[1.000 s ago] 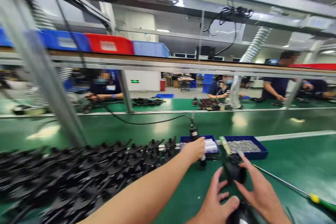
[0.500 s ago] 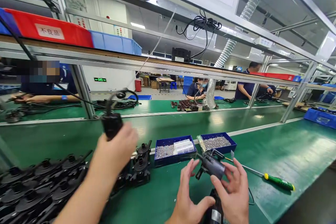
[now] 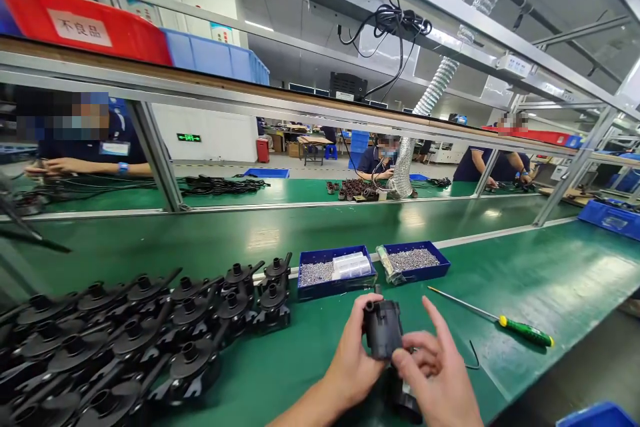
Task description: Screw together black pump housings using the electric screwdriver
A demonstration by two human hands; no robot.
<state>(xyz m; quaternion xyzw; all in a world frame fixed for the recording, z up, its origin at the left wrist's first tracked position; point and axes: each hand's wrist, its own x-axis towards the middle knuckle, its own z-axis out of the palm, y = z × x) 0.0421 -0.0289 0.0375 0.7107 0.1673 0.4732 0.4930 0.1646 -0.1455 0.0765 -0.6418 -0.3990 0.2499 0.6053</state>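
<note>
My left hand (image 3: 353,360) is closed around a black cylindrical pump part (image 3: 383,330) and holds it upright above the green bench, its small nozzle on top. My right hand (image 3: 437,380) is beside it on the right. Its thumb and curled fingers pinch the part's lower end, while the index finger sticks out upward. Another black piece (image 3: 400,397) lies under both hands, mostly hidden.
Many black pump parts (image 3: 150,333) crowd the bench at left. Two blue trays of small metal screws (image 3: 313,273) (image 3: 415,259) stand behind my hands. A green-handled screwdriver (image 3: 525,332) and a hex key (image 3: 473,357) lie at right. Other people work across the conveyor (image 3: 300,233).
An arm at left holding a black corded tool has left the view. The black part, held loosely between both hands before, is now upright in my left hand's grip.
</note>
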